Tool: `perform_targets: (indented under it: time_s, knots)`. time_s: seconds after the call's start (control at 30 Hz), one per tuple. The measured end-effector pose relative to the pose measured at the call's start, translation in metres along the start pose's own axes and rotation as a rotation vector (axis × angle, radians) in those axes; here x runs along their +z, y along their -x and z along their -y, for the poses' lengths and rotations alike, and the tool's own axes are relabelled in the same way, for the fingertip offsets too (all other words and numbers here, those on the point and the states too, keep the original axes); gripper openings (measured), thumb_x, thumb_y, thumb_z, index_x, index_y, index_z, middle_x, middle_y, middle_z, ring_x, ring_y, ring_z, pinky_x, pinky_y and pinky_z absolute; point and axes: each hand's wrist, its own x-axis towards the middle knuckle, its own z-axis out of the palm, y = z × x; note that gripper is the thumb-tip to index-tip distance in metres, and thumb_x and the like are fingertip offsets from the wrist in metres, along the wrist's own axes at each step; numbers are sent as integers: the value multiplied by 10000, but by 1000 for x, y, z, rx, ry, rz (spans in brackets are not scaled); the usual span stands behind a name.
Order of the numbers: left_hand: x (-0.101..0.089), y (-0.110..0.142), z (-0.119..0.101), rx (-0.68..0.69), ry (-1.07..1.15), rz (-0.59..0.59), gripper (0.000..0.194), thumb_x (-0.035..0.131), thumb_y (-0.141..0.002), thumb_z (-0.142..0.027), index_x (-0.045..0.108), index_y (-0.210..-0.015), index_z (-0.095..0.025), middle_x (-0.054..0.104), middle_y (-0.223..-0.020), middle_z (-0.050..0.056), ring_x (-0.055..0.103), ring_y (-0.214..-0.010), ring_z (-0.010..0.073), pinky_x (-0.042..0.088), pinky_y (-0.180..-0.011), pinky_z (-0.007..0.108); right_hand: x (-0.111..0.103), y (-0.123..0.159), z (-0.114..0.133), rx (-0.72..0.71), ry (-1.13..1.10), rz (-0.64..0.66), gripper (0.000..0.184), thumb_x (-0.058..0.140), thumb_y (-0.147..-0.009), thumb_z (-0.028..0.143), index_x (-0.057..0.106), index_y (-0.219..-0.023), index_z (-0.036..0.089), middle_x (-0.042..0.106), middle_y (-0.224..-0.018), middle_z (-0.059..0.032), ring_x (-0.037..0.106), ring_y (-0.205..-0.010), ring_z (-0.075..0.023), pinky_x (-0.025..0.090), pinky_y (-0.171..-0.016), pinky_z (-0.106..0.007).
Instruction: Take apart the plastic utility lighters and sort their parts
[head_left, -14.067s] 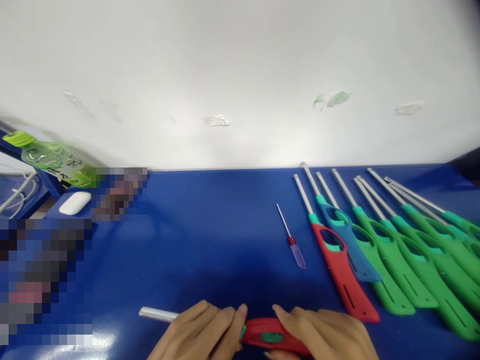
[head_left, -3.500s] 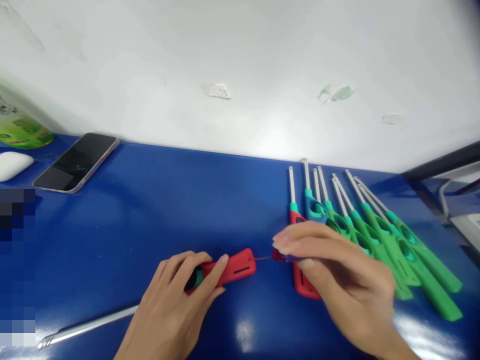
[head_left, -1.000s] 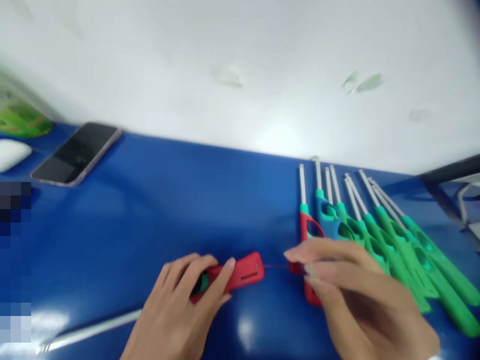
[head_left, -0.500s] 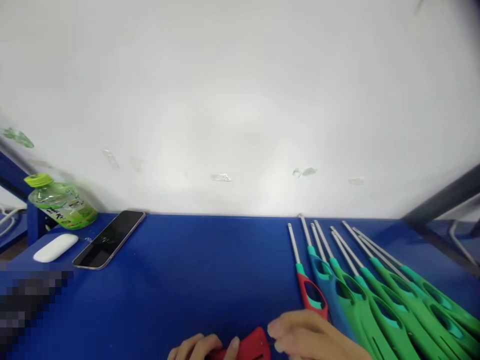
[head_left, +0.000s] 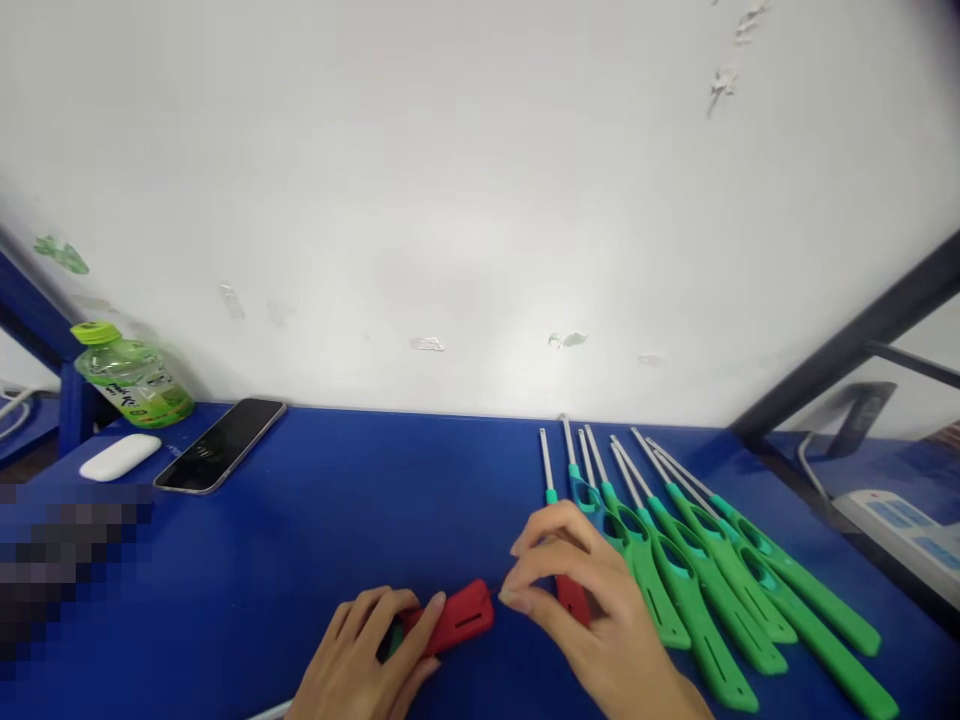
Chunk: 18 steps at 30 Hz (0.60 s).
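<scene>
My left hand (head_left: 367,650) is closed round a red long-necked gas lighter (head_left: 466,615), its handle end pointing right over the blue table. A metal rod (head_left: 270,712), seemingly this lighter's neck, shows below that hand at the bottom edge. Just off the handle end, my right hand (head_left: 592,610) pinches thumb and fingers together on something thin and dark, too small to name. Partly behind my right hand lies a second red lighter (head_left: 572,600). Beside it are a blue lighter (head_left: 583,492) and several green lighters (head_left: 832,603), fanned out with necks toward the wall.
On the left stand a green-labelled bottle (head_left: 139,380), a white mouse-like case (head_left: 120,457) and a black phone (head_left: 223,445). A white wall (head_left: 450,200) rises behind the blue table (head_left: 337,500). A dark metal bar (head_left: 840,345) slants at right, beyond it a white device (head_left: 900,520).
The view has tilted down and shifted right, showing more of both hands and the lighters. My right hand's fingertips have drawn together in a pinch; my left hand keeps the red lighter.
</scene>
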Motion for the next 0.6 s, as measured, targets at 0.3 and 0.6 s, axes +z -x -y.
perform_targets:
  time_s: [0.3, 0.6]
  knots:
    - [-15, -9, -18, 51, 47, 34, 346, 483, -1082, -182, 654, -1381, -210, 736, -1125, 83, 714, -1000, 216, 641, -821, 348, -5, 11, 15, 99, 42, 77, 120, 676, -1023, 239, 766, -1088, 286, 756, -1127, -38, 751, -1005, -182, 621, -884, -284]
    - [-19, -7, -29, 100, 77, 15, 347, 430, -1102, -186, 664, -1358, -192, 747, -1087, 85, 713, -985, 216, 628, -805, 332, -1, 49, 23, 14, 96, -122, 213, 664, -1007, 162, 762, -1118, 314, 792, -1122, -9, 784, -1002, -173, 626, -898, -245]
